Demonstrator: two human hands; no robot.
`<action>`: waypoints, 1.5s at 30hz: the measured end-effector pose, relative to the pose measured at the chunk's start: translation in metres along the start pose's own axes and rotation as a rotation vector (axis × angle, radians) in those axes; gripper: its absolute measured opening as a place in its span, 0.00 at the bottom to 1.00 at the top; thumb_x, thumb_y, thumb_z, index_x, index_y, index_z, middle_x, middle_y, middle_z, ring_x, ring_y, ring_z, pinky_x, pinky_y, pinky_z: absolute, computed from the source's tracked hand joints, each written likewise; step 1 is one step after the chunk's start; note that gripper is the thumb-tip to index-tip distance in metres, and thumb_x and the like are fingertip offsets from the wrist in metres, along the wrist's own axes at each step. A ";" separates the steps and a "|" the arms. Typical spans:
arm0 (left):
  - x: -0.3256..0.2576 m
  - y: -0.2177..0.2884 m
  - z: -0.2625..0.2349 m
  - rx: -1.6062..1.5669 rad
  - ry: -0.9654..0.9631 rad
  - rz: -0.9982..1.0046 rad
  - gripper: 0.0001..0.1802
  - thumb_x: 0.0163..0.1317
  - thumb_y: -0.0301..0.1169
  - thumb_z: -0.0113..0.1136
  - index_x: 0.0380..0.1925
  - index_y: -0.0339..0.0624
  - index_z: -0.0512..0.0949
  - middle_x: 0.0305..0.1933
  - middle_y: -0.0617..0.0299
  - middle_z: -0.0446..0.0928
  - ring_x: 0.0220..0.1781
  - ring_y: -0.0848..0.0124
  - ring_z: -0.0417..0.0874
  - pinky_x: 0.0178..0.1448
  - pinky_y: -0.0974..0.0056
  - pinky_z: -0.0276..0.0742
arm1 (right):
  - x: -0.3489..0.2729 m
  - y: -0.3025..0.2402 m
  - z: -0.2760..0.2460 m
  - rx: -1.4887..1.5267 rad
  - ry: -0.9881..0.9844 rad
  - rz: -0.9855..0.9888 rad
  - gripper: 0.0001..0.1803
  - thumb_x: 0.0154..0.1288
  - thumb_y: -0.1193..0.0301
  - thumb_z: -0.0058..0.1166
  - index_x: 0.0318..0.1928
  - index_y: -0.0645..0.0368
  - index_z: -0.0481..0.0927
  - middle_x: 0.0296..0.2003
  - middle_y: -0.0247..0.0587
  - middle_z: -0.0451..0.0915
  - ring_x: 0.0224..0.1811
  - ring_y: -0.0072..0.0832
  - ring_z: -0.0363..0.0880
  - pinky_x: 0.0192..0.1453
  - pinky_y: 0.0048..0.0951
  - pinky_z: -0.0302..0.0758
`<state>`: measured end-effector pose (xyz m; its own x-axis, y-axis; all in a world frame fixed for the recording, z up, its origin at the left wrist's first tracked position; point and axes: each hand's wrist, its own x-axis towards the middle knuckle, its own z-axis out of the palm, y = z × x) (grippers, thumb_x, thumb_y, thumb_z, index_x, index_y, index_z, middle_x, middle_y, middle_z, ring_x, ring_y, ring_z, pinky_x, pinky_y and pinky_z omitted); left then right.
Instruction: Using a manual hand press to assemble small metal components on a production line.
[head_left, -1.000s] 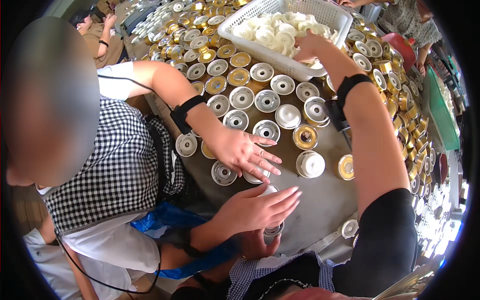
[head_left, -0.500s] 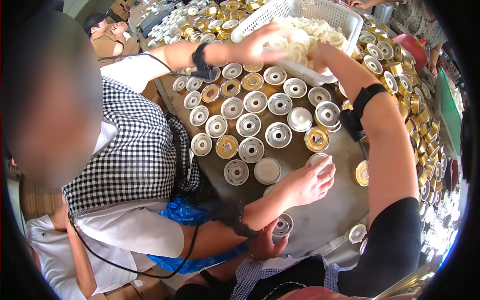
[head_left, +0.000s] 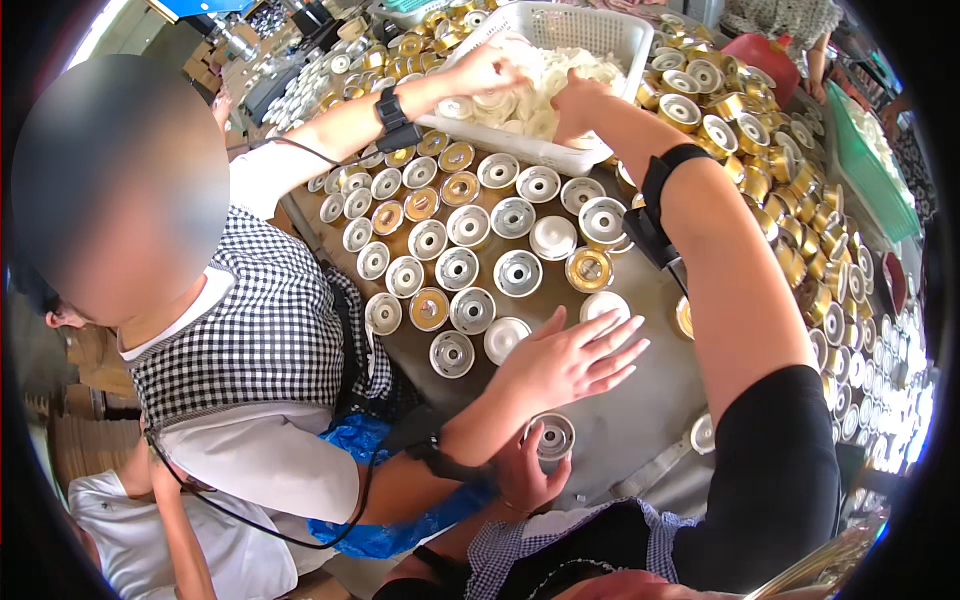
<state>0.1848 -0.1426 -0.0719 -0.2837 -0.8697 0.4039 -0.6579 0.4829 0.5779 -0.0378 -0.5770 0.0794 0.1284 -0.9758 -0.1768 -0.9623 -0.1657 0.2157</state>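
Note:
My left hand (head_left: pixel 528 478), low in the picture, has its thumb and fingers round a silvery round metal cup (head_left: pixel 553 436) with a holed hub. My right hand (head_left: pixel 582 105) reaches into a white plastic basket (head_left: pixel 555 155) of pale ring-shaped plastic pieces (head_left: pixel 535 100). Its fingers point down among them, pressed together; what is in them is hidden. Opposite it, a co-worker's hand (head_left: pixel 495 65) is over the same basket. The co-worker's other hand (head_left: pixel 575 360) spreads flat above the table beside a white-topped cup (head_left: pixel 605 308), above my left hand.
Rows of upright cups (head_left: pixel 458 268), some gold inside, cover the middle of the grey table (head_left: pixel 640 400). Gold cups (head_left: pixel 790 200) lie heaped along the right. A green basket (head_left: pixel 875 160) stands at far right. The co-worker's forearm (head_left: pixel 480 425) crosses from the left.
The view has shifted, so the table things sit further left and higher. The co-worker's near hand has opened flat, its fingers off the white-topped cup. My right hand stays in the basket.

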 end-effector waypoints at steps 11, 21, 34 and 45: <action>0.001 0.009 -0.002 0.049 0.112 -0.043 0.48 0.49 0.43 0.68 0.65 0.30 0.56 0.65 0.29 0.57 0.66 0.36 0.61 0.66 0.41 0.60 | -0.105 0.039 -0.011 2.317 0.435 0.271 0.29 0.52 0.53 0.61 0.52 0.52 0.75 0.46 0.37 0.78 0.49 0.33 0.76 0.52 0.48 0.72; 0.002 -0.014 0.011 -0.022 0.039 -0.008 0.48 0.50 0.45 0.68 0.65 0.29 0.58 0.64 0.34 0.61 0.67 0.40 0.62 0.69 0.45 0.58 | -0.424 -0.039 0.145 2.641 0.065 0.343 0.19 0.58 0.57 0.52 0.49 0.50 0.74 0.47 0.41 0.77 0.52 0.39 0.76 0.48 0.46 0.75; -0.038 0.092 -0.003 -0.243 -0.357 0.179 0.50 0.47 0.42 0.72 0.65 0.30 0.58 0.64 0.40 0.63 0.66 0.46 0.65 0.66 0.49 0.64 | -0.569 -0.088 0.158 0.973 0.628 0.337 0.21 0.39 0.64 0.66 0.38 0.55 0.79 0.59 0.62 0.60 0.65 0.58 0.56 0.68 0.49 0.59; -0.050 0.136 0.026 -0.866 -0.618 -0.055 0.43 0.42 0.32 0.77 0.59 0.38 0.66 0.59 0.52 0.69 0.56 0.59 0.76 0.55 0.60 0.79 | -0.586 -0.093 0.197 1.541 0.462 0.494 0.18 0.53 0.62 0.63 0.44 0.55 0.80 0.61 0.55 0.59 0.66 0.49 0.59 0.68 0.42 0.60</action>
<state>0.0912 -0.0363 -0.0323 -0.7339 -0.6754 0.0723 -0.0291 0.1376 0.9901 -0.0710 0.0379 -0.0262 -0.4505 -0.8915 -0.0465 -0.2140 0.1585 -0.9639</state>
